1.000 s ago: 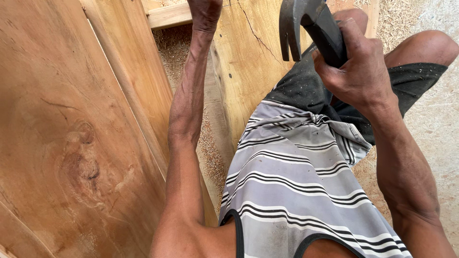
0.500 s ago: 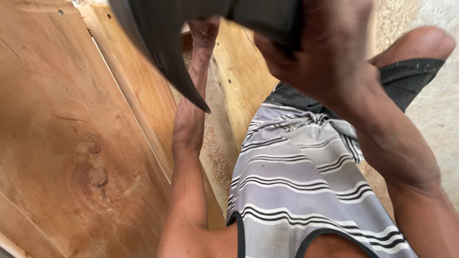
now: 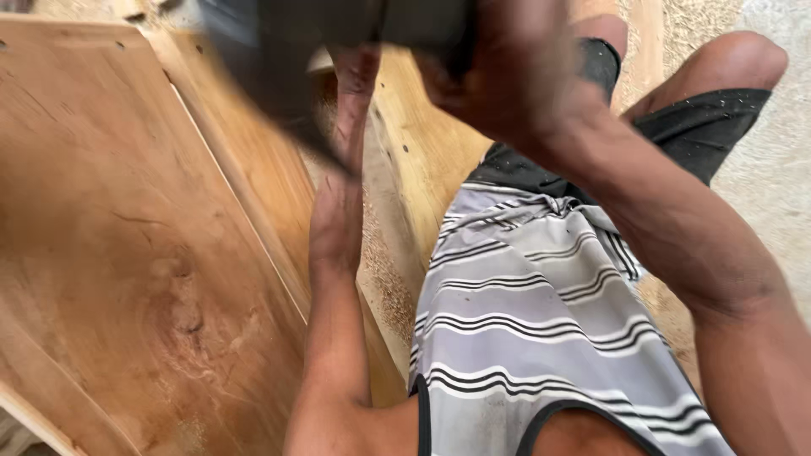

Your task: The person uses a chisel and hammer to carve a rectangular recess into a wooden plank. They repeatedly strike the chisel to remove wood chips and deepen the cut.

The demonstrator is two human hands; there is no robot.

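Note:
My right hand (image 3: 507,67) is raised close to the camera and shut on a dark claw hammer (image 3: 279,76). The hammer is blurred by motion, and its curved claw points down toward my left forearm. My left arm stretches forward between a large wooden panel (image 3: 127,253) and a wooden plank (image 3: 422,143). My left hand (image 3: 358,72) rests at the far end by a pale wood strip. The hammer head mostly hides it, so its fingers do not show.
Sawdust (image 3: 380,270) lies in the gap between panel and plank. My bent knee (image 3: 743,59), black shorts and striped grey shirt fill the right side. Beyond the knee, at the far right, is pale gritty floor (image 3: 773,169).
The hammer has swung from upper right across to the left and nearer the camera, now blurred over my left hand. The view has tilted slightly. My left arm stays put.

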